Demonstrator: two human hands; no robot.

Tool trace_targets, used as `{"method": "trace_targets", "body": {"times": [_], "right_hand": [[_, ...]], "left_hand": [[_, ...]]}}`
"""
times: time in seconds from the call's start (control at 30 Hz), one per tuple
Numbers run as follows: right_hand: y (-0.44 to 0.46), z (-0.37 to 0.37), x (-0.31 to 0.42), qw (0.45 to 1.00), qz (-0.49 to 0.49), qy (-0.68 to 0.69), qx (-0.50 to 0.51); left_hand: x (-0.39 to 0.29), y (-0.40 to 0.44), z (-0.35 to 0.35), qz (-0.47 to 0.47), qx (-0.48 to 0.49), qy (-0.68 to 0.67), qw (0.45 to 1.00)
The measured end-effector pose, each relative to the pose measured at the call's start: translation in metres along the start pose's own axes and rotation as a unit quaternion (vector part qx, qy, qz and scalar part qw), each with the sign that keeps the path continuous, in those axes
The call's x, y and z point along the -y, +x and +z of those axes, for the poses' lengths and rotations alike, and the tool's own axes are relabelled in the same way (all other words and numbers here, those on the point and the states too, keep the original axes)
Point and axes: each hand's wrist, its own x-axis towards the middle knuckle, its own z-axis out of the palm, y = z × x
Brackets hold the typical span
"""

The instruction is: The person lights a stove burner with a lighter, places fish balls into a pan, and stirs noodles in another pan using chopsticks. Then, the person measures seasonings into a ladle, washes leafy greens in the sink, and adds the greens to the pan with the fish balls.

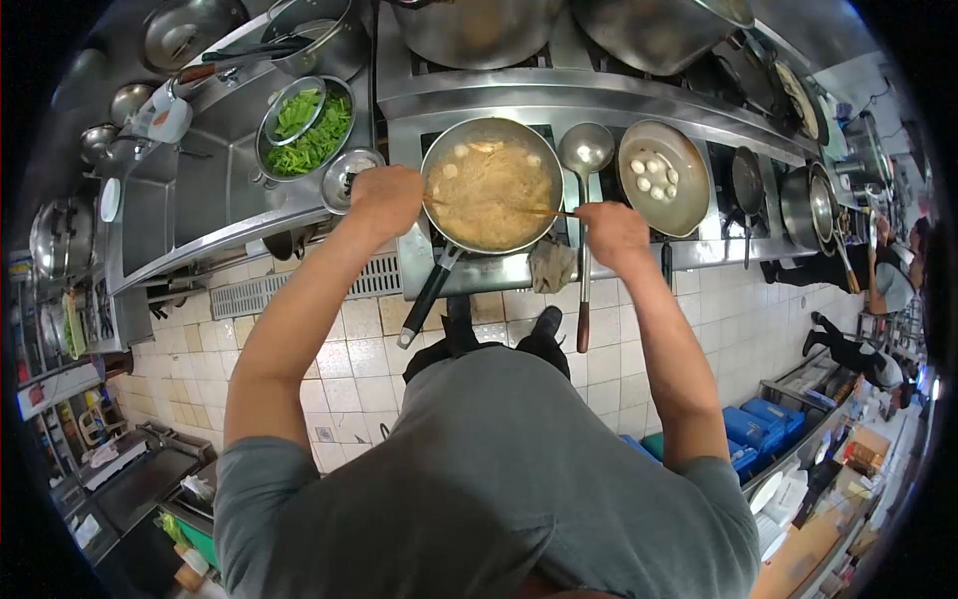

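Note:
A pan (427, 165) of noodles in light broth (489, 200) sits on the stove, its black handle (427, 304) pointing toward me. My left hand (387, 203) is closed at the pan's left rim around a thin brown stick, apparently a chopstick, most of it hidden. At the right rim, my right hand (612, 235) grips another brown chopstick (544, 212), whose tip reaches into the noodles. Pale round pieces lie among the noodles near the far rim. Just beside my right hand rests a long ladle (587, 148) with a wooden handle end.
On the right, another pan (649, 205) holds several white balls (654, 178). A bowl of chopped greens (307, 130) stands by the sink (210, 145). A folded cloth (552, 266) hangs at the stove's front edge. Large pots (479, 30) line the back; other people (883, 270) stand far right.

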Motion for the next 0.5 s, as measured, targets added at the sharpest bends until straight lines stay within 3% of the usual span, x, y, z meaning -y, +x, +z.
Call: {"method": "trace_targets", "body": {"times": [0.1, 0.17, 0.2, 0.27, 0.4, 0.47, 0.5], "right_hand": [[0.015, -0.006, 0.025, 0.995, 0.007, 0.046, -0.087], [0.045, 0.019, 0.049, 0.999, 0.033, -0.011, -0.041], [0.058, 0.027, 0.054, 0.996, 0.051, -0.069, 0.002], [0.045, 0.024, 0.029, 0.996, 0.081, -0.047, 0.005], [0.016, -0.007, 0.022, 0.998, 0.054, -0.015, -0.024], [0.025, -0.003, 0.063, 0.999, 0.017, -0.020, -0.045], [0.041, 0.019, 0.074, 0.998, 0.002, -0.062, -0.026]], "left_hand": [[0.004, 0.018, 0.007, 0.018, -0.018, -0.014, 1.000], [-0.004, 0.068, 0.052, 0.017, -0.110, 0.002, 0.994], [-0.002, 0.061, 0.046, 0.019, -0.111, 0.001, 0.994], [0.009, 0.028, 0.017, 0.000, -0.006, 0.023, 1.000], [0.034, 0.008, -0.004, 0.018, 0.010, 0.034, 0.999], [0.022, 0.040, 0.019, 0.056, -0.114, -0.075, 0.989], [0.013, 0.054, 0.037, 0.083, -0.121, -0.110, 0.983]]}}
